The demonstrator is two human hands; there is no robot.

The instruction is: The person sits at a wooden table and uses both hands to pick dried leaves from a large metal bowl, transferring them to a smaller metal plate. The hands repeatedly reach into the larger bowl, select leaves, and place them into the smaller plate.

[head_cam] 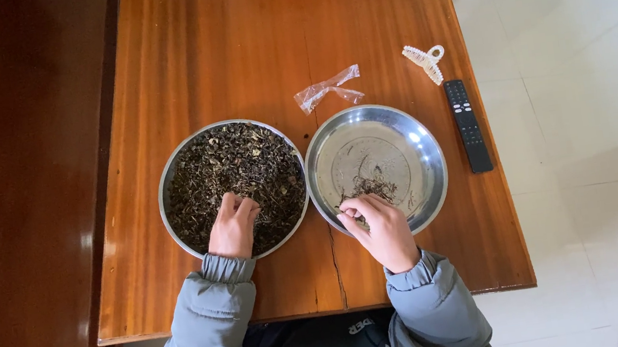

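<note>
Two round steel plates sit side by side on a wooden table. The left plate is heaped with dark dried leaves. My left hand rests in that heap near its front, fingers curled down into the leaves. The right plate is mostly bare, with a small pile of dried bits near its front. My right hand hovers over that plate's front rim, fingertips pinched together just above the small pile. Whether it holds a bit I cannot tell.
A crumpled clear plastic wrapper lies behind the plates. A pale hair claw clip and a black remote control lie near the table's right edge. A white tiled floor is to the right, dark wood to the left.
</note>
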